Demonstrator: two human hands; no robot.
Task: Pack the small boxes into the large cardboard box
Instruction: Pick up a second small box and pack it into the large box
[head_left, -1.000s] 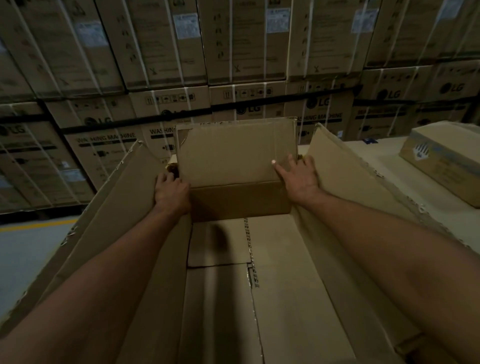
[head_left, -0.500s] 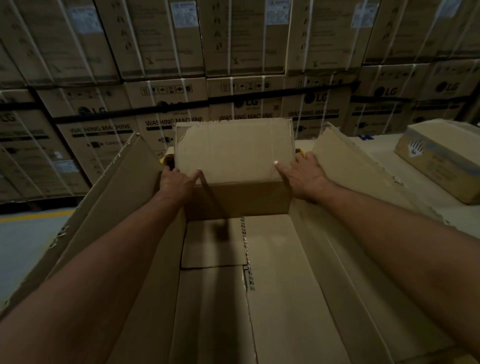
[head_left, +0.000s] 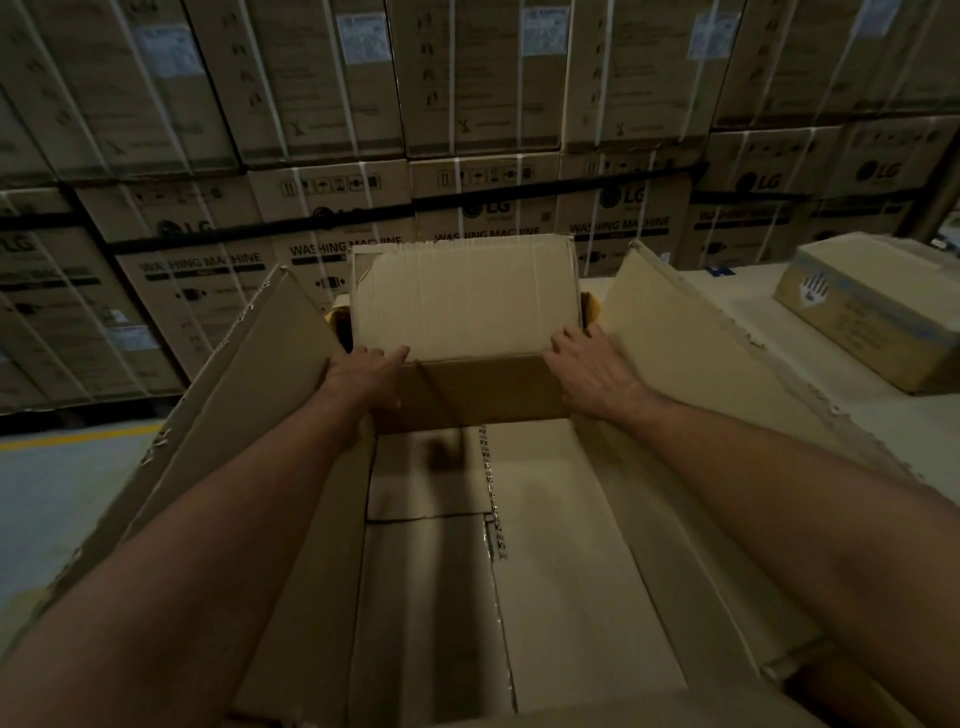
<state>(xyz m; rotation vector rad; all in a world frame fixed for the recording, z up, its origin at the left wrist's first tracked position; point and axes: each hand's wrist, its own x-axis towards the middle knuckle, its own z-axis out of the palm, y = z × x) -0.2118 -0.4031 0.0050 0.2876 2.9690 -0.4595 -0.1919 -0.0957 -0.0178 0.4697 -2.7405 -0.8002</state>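
Head view looks forward and down (close) into the large cardboard box (head_left: 571, 571).

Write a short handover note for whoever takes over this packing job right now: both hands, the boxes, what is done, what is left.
Left hand: open, fingers pressing the base of the far flap of the large cardboard box.
Right hand: at that flap's lower right corner; grip unclear.
Large box: open, flaps up, nothing visible inside.
One smaller hand-print carton sits on the surface to the right, outside the box.
Done: box opened. Left: all the packing.
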